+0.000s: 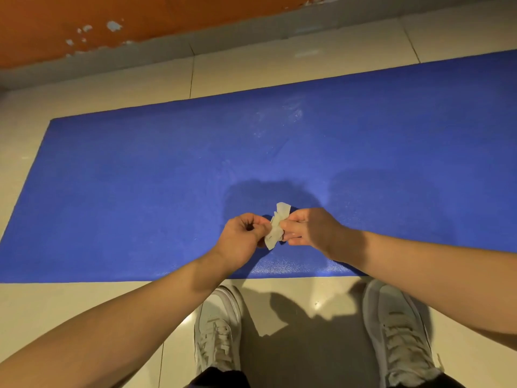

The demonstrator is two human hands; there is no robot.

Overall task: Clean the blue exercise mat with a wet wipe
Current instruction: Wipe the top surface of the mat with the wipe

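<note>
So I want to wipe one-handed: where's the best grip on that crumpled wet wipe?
Probably the bunched middle of the wet wipe, from the right, where the right hand pinches it; the left hand pinches the opposite side. Its loose end flaps would fold.

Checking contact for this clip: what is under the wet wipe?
The blue mat, darkened there by shadow. The left hand and right hand pinch the wet wipe; the mat patch right beneath them is covered.
</note>
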